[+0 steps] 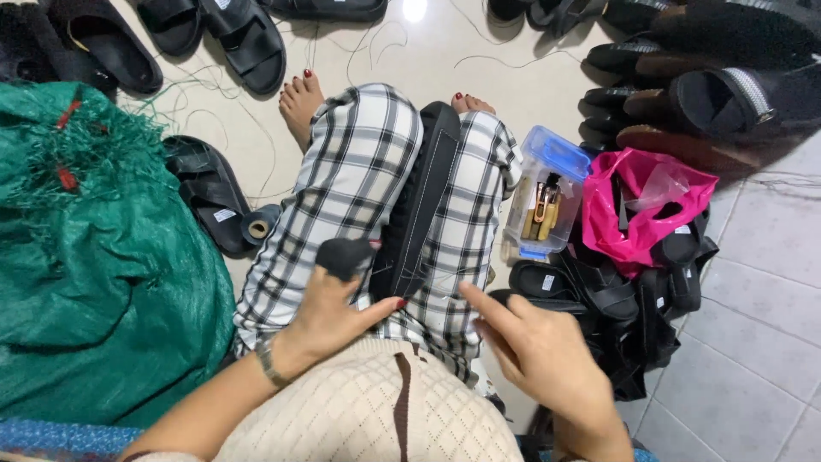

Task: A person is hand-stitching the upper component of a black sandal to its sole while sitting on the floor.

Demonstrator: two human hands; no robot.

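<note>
1. Left hand (329, 312) steadies the black rubber sandal (419, 201) lying between the checked-trouser knees; its fingers press together, one capped in black.
2. Right hand (534, 346) hovers beside, fingers loosely spread, holding nothing.
3. Best keep the sandal braced firmly.

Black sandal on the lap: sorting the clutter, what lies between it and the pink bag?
Head view: the plaid trouser leg, then a clear plastic box with a blue lid.

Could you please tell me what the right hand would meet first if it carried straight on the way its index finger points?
Most likely the black sandal held between the knees. The right hand points up and to the left, toward the sandal's near end, with only plaid trouser fabric between. Depth is unclear, so it might brush the fabric first.
</note>
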